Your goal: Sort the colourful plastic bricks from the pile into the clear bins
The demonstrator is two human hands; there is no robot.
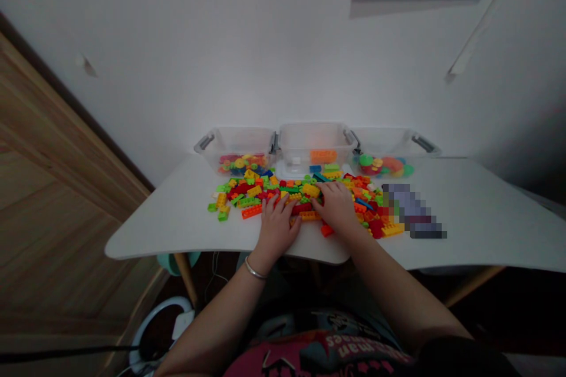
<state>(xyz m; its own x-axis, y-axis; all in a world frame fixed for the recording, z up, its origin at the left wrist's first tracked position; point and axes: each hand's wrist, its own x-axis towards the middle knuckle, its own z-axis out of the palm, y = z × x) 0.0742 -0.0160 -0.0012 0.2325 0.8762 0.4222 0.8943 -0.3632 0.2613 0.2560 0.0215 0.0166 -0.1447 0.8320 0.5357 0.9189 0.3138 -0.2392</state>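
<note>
A pile of toy building bricks in several colours is spread over the table's middle. My left hand (277, 225) rests on its front part, fingers spread, with a silver bangle at the wrist. To the right, my right hand (336, 205) reaches into the pile with thumb and forefinger apart. Its forefinger tip is at a yellow brick (311, 190); whether it grips that brick does not show. Between the hands lie a dark red brick (302, 208) and a long orange brick (309, 216). Bricks under the palms are hidden.
Behind the pile stand three clear plastic boxes: a left box (239, 138) and a right box (384, 140) with coloured pieces, and a middle box (316, 136). A pixelated flat object (411, 209) lies at the right. The white table (150, 221) has a curved front edge.
</note>
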